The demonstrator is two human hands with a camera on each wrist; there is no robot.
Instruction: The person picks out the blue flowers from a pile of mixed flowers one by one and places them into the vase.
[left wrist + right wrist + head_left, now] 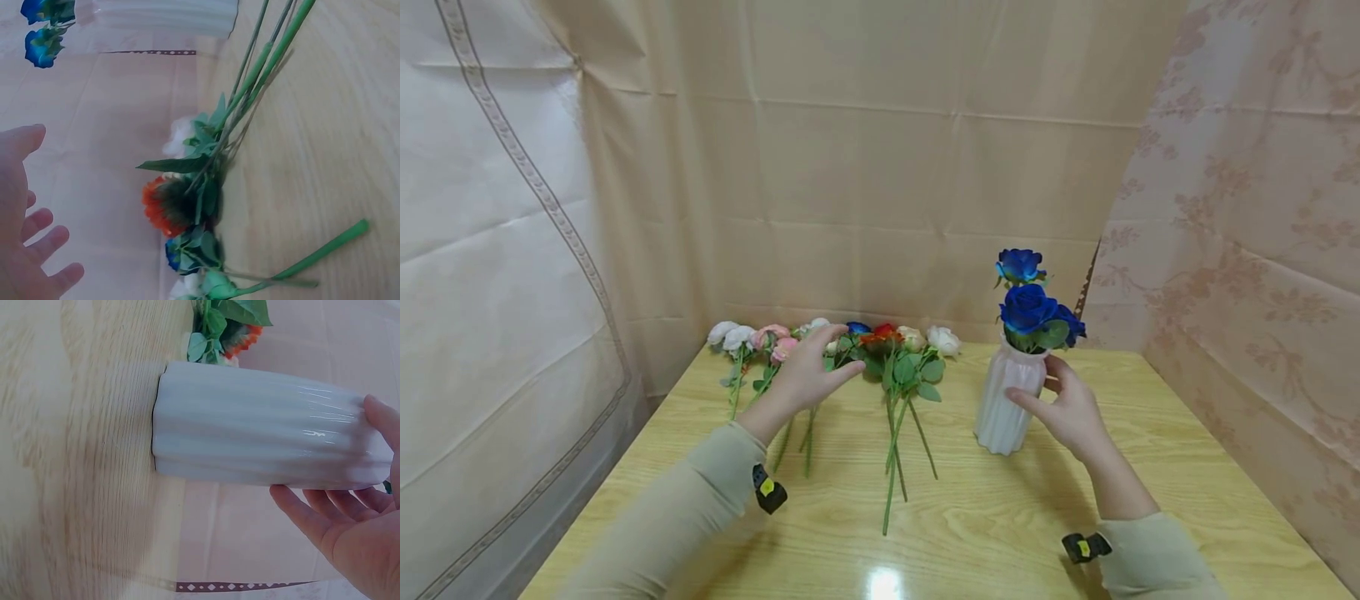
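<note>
On the right of the table, my right hand (1071, 412) holds a ribbed white vase (1003, 400), its thumb and fingers on opposite sides of the upper part. Several blue roses (1028, 308) stand in the vase. In the right wrist view the vase (262, 425) rests with its base on the wood. My left hand (805, 371) holds nothing; its fingers are spread over the row of loose flowers, overlapping some of them in the head view. Near it lie a pink flower (784, 348), a blue rose (858, 327) and an orange-red flower (882, 335).
White flowers (739, 337) lie at the row's left end and a white rose (943, 340) at its right. Long green stems (895, 467) point toward the table's front. A beige curtain (865, 183) hangs behind the wooden table (970, 533), with cloth along both sides.
</note>
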